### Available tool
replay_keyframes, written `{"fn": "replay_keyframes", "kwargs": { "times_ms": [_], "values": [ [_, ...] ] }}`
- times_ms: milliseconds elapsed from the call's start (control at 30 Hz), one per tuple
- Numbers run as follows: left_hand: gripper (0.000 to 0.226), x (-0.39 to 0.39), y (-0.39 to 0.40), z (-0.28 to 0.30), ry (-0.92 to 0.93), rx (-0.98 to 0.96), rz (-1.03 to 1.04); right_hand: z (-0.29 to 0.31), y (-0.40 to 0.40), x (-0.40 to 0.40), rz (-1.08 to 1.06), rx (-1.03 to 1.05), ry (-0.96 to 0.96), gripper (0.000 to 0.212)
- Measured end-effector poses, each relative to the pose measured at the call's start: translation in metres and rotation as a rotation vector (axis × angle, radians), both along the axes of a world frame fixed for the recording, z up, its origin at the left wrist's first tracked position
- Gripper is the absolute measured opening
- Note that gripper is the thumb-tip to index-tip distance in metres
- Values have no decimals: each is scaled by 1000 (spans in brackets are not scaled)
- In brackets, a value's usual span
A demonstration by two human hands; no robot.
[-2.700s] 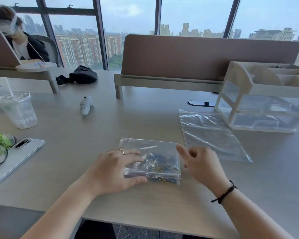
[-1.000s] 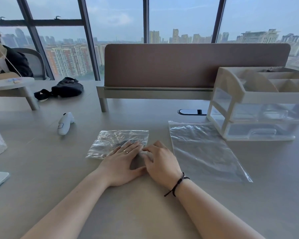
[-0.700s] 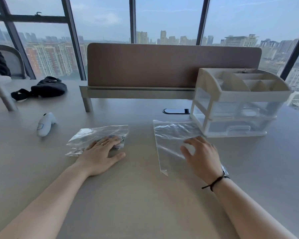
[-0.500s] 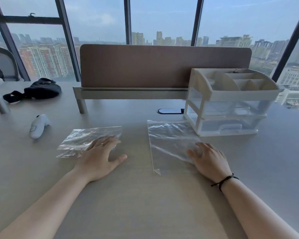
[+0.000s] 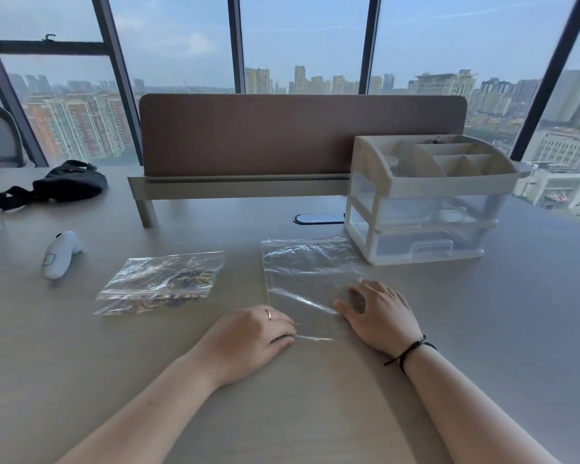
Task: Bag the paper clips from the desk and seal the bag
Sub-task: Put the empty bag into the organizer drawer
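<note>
A clear zip bag [image 5: 161, 283] filled with coloured paper clips lies flat on the desk [image 5: 315, 413], left of centre, with nothing touching it. To its right lies an empty clear bag [image 5: 305, 269], its near edge toward me. My left hand [image 5: 248, 336] has its fingers curled at that bag's near left corner and appears to pinch the edge. My right hand [image 5: 379, 313] rests flat on the bag's near right part with the fingers spread. I see no loose paper clips on the desk.
A white drawer organiser [image 5: 426, 209] stands just behind the empty bag at the right. A white controller [image 5: 61, 254] and a black pouch [image 5: 64, 184] lie at the far left. A brown divider panel [image 5: 302, 135] runs across the back, with a cable port [image 5: 318, 218] before it.
My left hand has left the filled bag and moved right to the empty bag's near corner. My right hand has stayed on the empty bag.
</note>
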State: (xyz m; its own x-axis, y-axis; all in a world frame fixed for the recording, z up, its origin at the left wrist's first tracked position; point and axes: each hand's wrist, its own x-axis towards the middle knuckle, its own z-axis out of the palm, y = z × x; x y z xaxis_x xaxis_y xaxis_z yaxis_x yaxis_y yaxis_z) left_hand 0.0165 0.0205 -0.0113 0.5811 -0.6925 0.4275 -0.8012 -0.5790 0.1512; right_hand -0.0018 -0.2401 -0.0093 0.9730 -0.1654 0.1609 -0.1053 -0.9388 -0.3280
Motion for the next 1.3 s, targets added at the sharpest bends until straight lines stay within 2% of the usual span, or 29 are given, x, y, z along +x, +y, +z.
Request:
{"fn": "replay_keyframes", "kwargs": {
  "times_ms": [200, 267, 333, 467, 567, 733, 900, 1067, 1133, 1200, 1300],
  "values": [
    [19, 4, 3, -3, -98, -27, 70, 5, 3, -1, -25, 39, 0, 60],
    [32, 4, -1, -2, -126, -51, 124, 6, 3, -3, -25, 57, 1, 61],
    [32, 6, -4, -2, -121, -84, 174, 7, 4, -4, -21, 56, 7, 63],
    [23, 7, -5, -6, -10, -168, 185, 8, 5, -3, -31, 41, 24, 64],
    [36, 1, -8, -4, 124, -182, 123, 7, 5, -2, -35, 34, 22, 64],
    [51, -4, -13, -2, 249, -92, 10, 7, 5, -2, -24, 31, 34, 65],
    [33, 2, -9, -7, 181, -151, 4, 7, 5, -2, -24, 46, 47, 66],
    [39, 5, -8, -10, 90, -147, 0, 8, 7, -4, -5, 131, 22, 71],
    [42, 6, -7, -11, 93, -193, 20, 10, 10, -5, 47, 171, 30, 80],
    [43, 7, -4, -12, 116, -311, 72, 10, 12, -8, 191, 171, 39, 96],
    [43, 11, 4, -11, 301, -594, 214, 12, 21, -16, 425, 117, 29, 107]
  ]
}}
